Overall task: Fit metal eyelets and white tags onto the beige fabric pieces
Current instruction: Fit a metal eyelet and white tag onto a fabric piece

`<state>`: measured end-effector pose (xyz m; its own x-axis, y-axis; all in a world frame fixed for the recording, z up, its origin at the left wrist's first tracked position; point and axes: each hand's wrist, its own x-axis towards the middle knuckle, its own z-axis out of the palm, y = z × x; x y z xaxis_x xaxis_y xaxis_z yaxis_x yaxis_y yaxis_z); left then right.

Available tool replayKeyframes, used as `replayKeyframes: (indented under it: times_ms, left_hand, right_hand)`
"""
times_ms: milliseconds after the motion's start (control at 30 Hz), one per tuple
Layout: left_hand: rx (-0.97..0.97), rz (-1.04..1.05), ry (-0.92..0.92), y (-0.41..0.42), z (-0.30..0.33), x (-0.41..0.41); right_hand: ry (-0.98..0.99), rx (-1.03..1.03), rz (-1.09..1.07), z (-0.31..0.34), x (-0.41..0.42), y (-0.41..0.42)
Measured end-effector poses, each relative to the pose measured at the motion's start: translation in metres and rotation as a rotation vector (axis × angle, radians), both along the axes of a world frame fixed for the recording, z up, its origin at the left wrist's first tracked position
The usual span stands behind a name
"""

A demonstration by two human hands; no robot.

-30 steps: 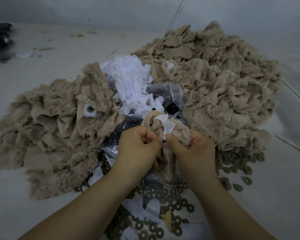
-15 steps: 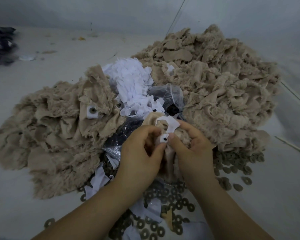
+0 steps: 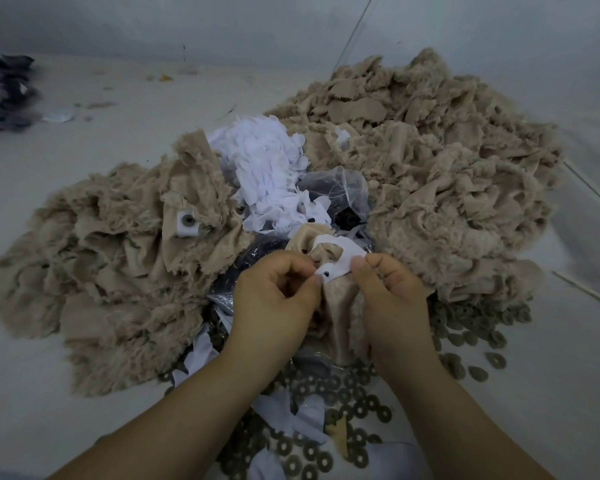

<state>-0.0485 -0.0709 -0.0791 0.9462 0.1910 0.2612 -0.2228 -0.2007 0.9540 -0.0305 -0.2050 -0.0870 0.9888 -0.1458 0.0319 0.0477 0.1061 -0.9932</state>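
Head view: both hands pinch white tag; beige fabric beneath.

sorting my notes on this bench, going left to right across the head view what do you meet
dark cloth pile → left beige fabric heap → finished tag with eyelet → left hand → right hand → right beige fabric heap → thin stick

**Materials and surface finishes**

Beige fabric pieces: matt woven cloth with frayed, fuzzy edges. White tags: thin, matt, smooth strips. Eyelets: dull, dark metal rings. Bag: clear, glossy, crinkled plastic. Worktop: pale, matt, smooth.
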Motion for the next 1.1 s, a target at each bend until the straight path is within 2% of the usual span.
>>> replayKeyframes:
  times_ms: [433,700,867,1100]
  left_hand:
    - [-0.151,-0.006,0.144,-0.002,0.003,0.005]
    - [-0.368,-0.040,0.313,-0.001,0.010,0.008]
    - [-0.367,-0.033,0.320,0.002,0.010,0.009]
    - [-0.274,-0.041,0.288,0.001,0.008,0.005]
  right_hand:
    - [-0.025,-0.077,0.006,-0.001,0.000,-0.001]
    - [-0.003,-0.028,-0.033,0.001,-0.002,0.001]
    - [0.019,0.038,0.013,0.003,-0.004,0.002]
    - [0.005,-0.082,0.012,0.003,-0.005,0.001]
